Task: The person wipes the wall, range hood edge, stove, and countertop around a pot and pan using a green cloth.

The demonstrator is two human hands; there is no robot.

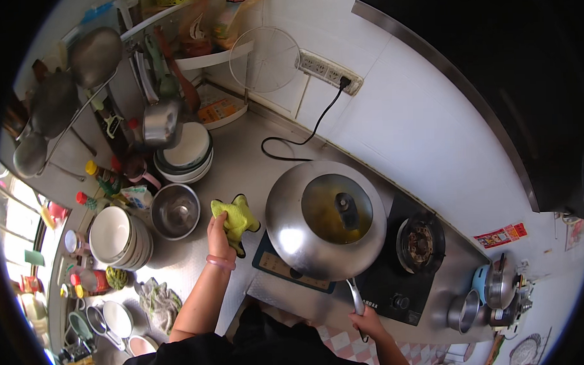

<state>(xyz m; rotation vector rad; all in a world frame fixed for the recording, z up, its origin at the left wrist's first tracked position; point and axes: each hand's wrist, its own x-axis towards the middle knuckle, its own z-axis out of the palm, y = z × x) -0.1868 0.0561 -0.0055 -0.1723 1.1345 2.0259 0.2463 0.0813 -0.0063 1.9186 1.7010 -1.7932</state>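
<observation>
My left hand (219, 237) grips a yellow-green cloth (235, 218) with dark edging, held over the metal counter. With my right hand (370, 323) I grasp the metal handle (355, 296) of a wok. A domed steel lid (293, 206) covers the wok. Through the lid's glass window (321, 196) something yellowish shows, though what it is cannot be made out. On the window sits a black knob (347, 211). Beneath the wok is an induction cooker (285, 271), mostly hidden.
Right of the wok is a black gas hob (387, 285) with a burner (419, 245). A steel bowl (175, 211) and stacked white bowls (111, 235) stand left of the cloth. A black cord (319, 121) runs up to a wall socket strip (329, 71). Ladles (94, 56) hang upper left.
</observation>
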